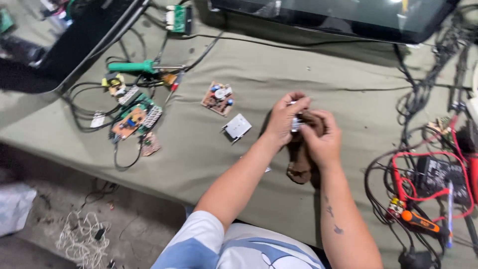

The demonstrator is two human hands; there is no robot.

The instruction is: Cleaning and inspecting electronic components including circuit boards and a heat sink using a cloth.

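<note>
Both of my hands meet over the middle of the cloth-covered bench (279,65). My left hand (285,117) pinches a small silvery metal part (296,121) from the left. My right hand (322,137) grips the same part together with a brown rag (300,164) that hangs down below my fingers. Just left of my hands lies a small white square module (237,127). Farther left sits a small brown circuit board (218,98) with blue and white components.
A green-handled soldering iron (132,67), more circuit boards (132,119) and black wires lie at the left. A dark screen (343,17) stands at the back. At the right are red and black leads (418,179), an orange-handled screwdriver (420,222) and a dark meter (440,174).
</note>
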